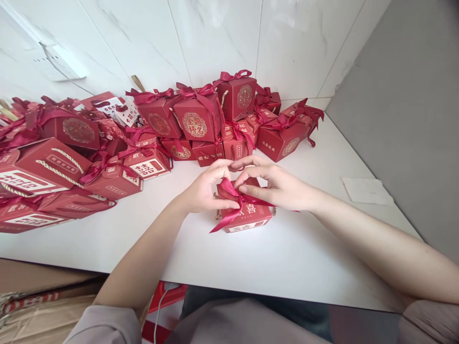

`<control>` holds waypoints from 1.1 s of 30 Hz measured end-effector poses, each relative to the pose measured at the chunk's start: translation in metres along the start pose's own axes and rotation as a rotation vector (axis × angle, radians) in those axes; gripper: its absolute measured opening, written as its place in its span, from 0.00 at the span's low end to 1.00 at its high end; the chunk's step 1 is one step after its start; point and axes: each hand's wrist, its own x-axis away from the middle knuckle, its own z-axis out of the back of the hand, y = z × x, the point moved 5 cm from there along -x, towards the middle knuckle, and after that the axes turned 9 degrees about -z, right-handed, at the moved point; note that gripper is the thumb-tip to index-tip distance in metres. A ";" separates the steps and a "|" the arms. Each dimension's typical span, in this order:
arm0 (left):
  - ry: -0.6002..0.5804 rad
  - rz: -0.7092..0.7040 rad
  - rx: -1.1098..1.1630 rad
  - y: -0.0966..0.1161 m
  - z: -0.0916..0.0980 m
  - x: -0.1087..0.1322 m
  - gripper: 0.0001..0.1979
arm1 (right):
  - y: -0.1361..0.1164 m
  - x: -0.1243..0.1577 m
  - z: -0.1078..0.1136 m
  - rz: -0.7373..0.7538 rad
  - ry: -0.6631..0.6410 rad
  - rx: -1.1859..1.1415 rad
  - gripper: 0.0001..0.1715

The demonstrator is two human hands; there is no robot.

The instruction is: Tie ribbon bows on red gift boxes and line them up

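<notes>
A red gift box (256,216) with a white label strip on its near side sits on the white table in front of me. Over its top lies a dark red satin ribbon (229,219), partly looped, with one tail hanging down at the left front. My left hand (210,188) pinches the ribbon between thumb and fingers on the left. From the right, my right hand (270,184) grips the ribbon near its middle, thumb and fingers closed on it. The fingertips of both hands meet above the box and hide part of the knot.
Several finished-looking red boxes with bows (195,114) stand stacked along the tiled wall (222,38). More boxes (43,165) are piled at the left. A folded white paper (367,191) lies on the table (308,258) at the right. A cardboard carton (39,306) is below the left edge.
</notes>
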 end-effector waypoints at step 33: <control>-0.004 0.003 0.089 -0.005 -0.003 -0.001 0.22 | 0.007 -0.005 -0.018 0.046 -0.064 -0.113 0.08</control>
